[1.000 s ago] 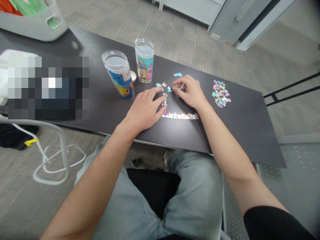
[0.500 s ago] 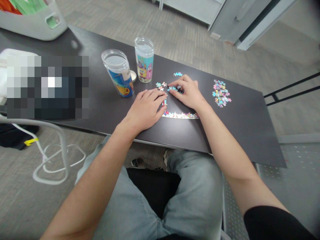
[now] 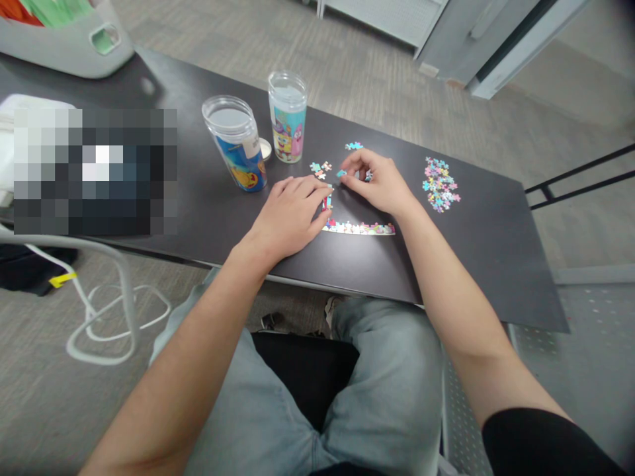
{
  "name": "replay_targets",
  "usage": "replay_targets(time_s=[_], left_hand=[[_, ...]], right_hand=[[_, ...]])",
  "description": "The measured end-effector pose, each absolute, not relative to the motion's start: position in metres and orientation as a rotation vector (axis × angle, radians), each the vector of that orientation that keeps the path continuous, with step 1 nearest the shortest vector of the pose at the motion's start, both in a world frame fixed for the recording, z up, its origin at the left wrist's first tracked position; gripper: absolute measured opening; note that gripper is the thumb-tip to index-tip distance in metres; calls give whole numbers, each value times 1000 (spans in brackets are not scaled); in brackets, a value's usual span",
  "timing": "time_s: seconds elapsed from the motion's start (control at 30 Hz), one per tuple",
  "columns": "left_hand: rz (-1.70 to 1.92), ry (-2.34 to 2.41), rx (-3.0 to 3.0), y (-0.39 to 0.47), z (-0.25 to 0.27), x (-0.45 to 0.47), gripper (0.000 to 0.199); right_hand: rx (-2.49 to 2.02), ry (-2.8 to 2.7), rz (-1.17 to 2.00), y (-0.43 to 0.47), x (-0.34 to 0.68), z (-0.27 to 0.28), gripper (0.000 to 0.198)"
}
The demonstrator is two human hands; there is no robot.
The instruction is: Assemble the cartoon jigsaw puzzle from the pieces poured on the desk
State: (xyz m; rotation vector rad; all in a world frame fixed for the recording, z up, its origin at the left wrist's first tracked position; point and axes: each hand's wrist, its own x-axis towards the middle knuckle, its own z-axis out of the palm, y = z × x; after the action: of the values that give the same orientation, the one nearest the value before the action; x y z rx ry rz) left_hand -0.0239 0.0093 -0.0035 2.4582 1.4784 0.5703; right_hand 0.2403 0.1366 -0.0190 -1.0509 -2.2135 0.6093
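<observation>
Joined puzzle pieces form a corner: a row (image 3: 360, 229) along the front and a short column (image 3: 328, 200) on the left. My left hand (image 3: 289, 215) lies flat, palm down, with its fingers spread and the fingertips by that column. Thumb and forefinger of my right hand (image 3: 376, 180) pinch a small blue puzzle piece (image 3: 342, 173) above the corner. Other pieces lie partly hidden under the right hand. A few loose pieces (image 3: 320, 170) rest just left of it, and a blue cluster (image 3: 354, 145) lies beyond it.
Two clear-topped cups with cartoon prints, one blue (image 3: 238, 152) and one turquoise (image 3: 288, 125), stand behind my left hand near a round white lid (image 3: 265, 149). A puzzle-piece pile (image 3: 440, 185) sits right. A grey bin (image 3: 74, 46) and a pixelated area are on the left.
My right hand has drawn slightly right, its fingers closing together with a blue piece now at their tips. My left hand stays in place.
</observation>
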Motion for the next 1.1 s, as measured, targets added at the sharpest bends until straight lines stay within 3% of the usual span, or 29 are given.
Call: replay_targets(time_s=[0.27,0.47,0.63,1.1], left_hand=[[593,1473,2438,9,-4,-25,54],[622,1464,2430,10,-6,-26,53],[644,1456,2417,10,-6,-26,53],[619,1471,2413,9,-4,-24,54]], right_hand=[[-988,-2147,813,137,238,-26,35],[-1047,-2165,854,129,232,-19,30],[-1171,-2298,703,119,227,-6,17],[-1131,-2389,612,122,239,-4,19]])
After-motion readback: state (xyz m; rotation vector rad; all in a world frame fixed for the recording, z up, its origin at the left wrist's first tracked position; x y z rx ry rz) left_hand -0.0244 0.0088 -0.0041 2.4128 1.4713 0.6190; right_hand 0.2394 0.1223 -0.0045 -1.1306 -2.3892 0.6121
